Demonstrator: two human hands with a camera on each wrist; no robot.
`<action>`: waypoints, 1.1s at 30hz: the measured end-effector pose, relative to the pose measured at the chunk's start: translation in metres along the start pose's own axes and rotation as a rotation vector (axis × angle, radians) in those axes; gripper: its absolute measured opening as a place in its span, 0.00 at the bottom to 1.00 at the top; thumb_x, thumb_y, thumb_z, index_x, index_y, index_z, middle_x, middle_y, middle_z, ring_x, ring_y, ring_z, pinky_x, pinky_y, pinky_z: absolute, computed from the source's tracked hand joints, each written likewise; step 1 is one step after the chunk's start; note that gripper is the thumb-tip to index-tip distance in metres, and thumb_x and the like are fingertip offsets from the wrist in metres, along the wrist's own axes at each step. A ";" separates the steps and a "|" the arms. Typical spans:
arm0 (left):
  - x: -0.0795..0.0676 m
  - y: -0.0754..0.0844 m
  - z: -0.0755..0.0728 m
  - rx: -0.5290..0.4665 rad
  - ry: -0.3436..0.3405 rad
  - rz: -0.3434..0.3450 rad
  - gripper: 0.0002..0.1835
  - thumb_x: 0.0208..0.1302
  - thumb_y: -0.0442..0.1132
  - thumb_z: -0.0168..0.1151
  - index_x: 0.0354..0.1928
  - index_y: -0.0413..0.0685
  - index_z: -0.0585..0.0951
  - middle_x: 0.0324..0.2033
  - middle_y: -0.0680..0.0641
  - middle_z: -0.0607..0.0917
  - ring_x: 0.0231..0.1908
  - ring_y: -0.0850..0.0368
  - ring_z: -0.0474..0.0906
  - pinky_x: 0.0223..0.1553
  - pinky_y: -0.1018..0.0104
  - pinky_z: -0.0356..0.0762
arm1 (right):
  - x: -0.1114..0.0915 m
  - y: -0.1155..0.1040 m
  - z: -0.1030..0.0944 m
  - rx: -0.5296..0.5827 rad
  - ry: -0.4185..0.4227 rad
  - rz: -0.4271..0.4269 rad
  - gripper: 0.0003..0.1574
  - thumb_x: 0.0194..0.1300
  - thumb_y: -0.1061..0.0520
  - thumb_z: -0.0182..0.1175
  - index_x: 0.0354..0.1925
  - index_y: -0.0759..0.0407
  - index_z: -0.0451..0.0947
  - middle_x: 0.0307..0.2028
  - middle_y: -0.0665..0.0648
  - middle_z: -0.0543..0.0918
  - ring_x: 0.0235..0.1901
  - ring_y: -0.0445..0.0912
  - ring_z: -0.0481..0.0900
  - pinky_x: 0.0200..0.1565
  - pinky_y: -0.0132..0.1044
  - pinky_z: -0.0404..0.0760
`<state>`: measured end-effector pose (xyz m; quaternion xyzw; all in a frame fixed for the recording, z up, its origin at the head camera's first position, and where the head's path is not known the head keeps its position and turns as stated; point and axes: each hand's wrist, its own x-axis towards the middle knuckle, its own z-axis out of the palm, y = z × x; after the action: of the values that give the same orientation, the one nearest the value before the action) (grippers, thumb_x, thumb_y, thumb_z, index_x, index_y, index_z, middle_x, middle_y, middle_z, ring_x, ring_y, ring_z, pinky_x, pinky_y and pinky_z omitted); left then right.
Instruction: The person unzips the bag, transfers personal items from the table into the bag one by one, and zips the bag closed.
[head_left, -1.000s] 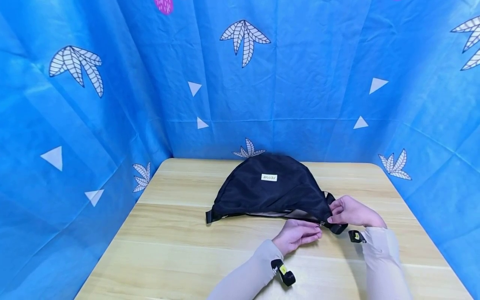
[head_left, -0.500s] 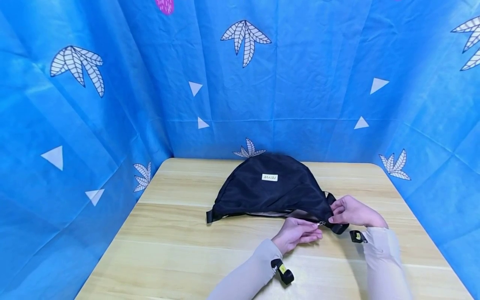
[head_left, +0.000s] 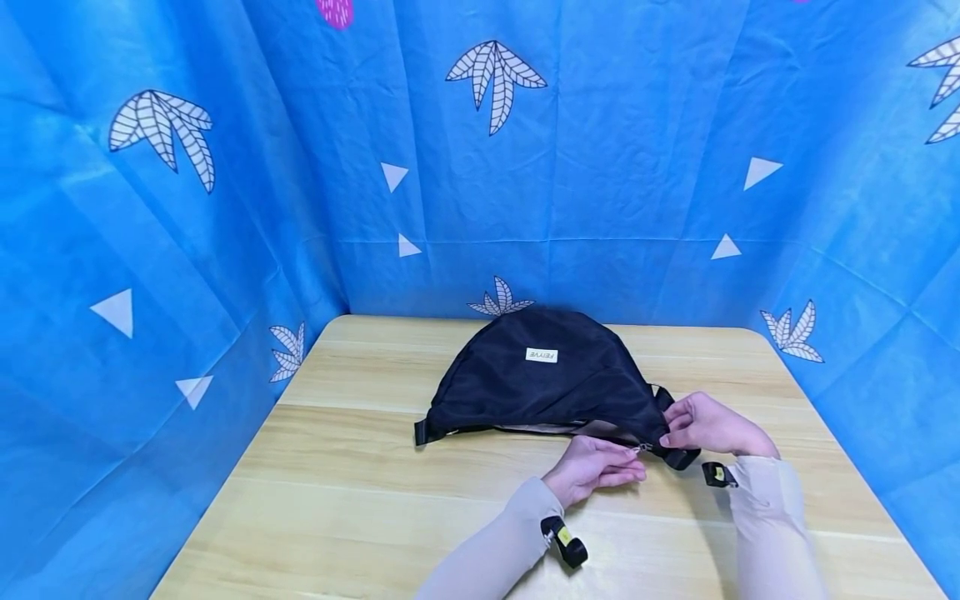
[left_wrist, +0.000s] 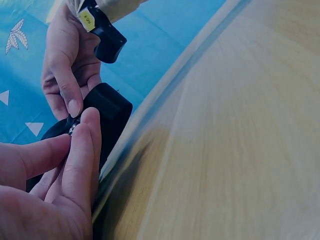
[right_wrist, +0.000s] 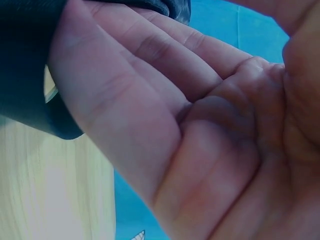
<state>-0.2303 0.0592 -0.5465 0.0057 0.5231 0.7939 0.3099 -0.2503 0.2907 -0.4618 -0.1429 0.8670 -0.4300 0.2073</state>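
Note:
A black half-round bag [head_left: 517, 383] with a small white label lies on the table, its straight, zipped edge toward me. Part of that edge gapes and shows a pale lining [head_left: 540, 429]. My left hand [head_left: 592, 471] pinches the metal zipper pull [head_left: 642, 447] near the bag's right corner, between thumb and fingertips. At that same corner my right hand [head_left: 712, 423] grips the bag's end beside the black strap [head_left: 681, 457]. In the left wrist view the right hand [left_wrist: 67, 65] faces the left fingertips [left_wrist: 80, 132] across the zipper. The right fingertips are partly hidden in the right wrist view.
The bag lies on a light wooden table [head_left: 337, 517]. Blue patterned cloth [head_left: 630, 150] hangs at the back and both sides, close to the table's edges. A strap end [head_left: 422, 432] sticks out at the bag's left corner.
Both hands keep their hold at the bag's right corner. The zipper pull shows more plainly at the left fingertips than a second ago. The whole view has shifted slightly.

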 end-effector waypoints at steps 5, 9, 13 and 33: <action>0.000 0.002 -0.002 -0.008 -0.019 -0.004 0.14 0.67 0.26 0.65 0.52 0.24 0.83 0.46 0.24 0.85 0.48 0.39 0.89 0.45 0.64 0.88 | 0.000 0.001 -0.001 -0.010 0.004 0.003 0.20 0.61 0.64 0.69 0.46 0.78 0.78 0.34 0.59 0.89 0.31 0.34 0.81 0.36 0.28 0.82; 0.000 0.003 -0.003 -0.025 -0.021 -0.010 0.14 0.67 0.25 0.64 0.53 0.23 0.82 0.47 0.23 0.85 0.49 0.37 0.88 0.46 0.64 0.88 | 0.001 0.002 -0.001 0.002 0.004 0.003 0.19 0.61 0.64 0.69 0.45 0.76 0.78 0.33 0.57 0.89 0.31 0.34 0.81 0.36 0.28 0.82; 0.000 0.004 -0.005 -0.027 -0.041 -0.013 0.15 0.68 0.25 0.63 0.54 0.22 0.81 0.49 0.24 0.84 0.50 0.38 0.87 0.46 0.66 0.87 | 0.000 0.001 -0.001 0.021 -0.002 -0.002 0.18 0.61 0.64 0.70 0.45 0.76 0.79 0.33 0.58 0.89 0.30 0.34 0.81 0.35 0.28 0.83; 0.000 0.005 -0.013 -0.003 -0.040 -0.012 0.16 0.68 0.25 0.62 0.55 0.22 0.81 0.49 0.23 0.84 0.50 0.39 0.88 0.42 0.71 0.87 | -0.002 -0.001 -0.003 -0.070 0.054 0.009 0.26 0.61 0.63 0.70 0.50 0.83 0.77 0.43 0.72 0.89 0.44 0.54 0.90 0.45 0.37 0.89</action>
<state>-0.2372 0.0479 -0.5483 0.0176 0.5156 0.7926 0.3251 -0.2494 0.2931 -0.4590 -0.1345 0.8874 -0.4022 0.1806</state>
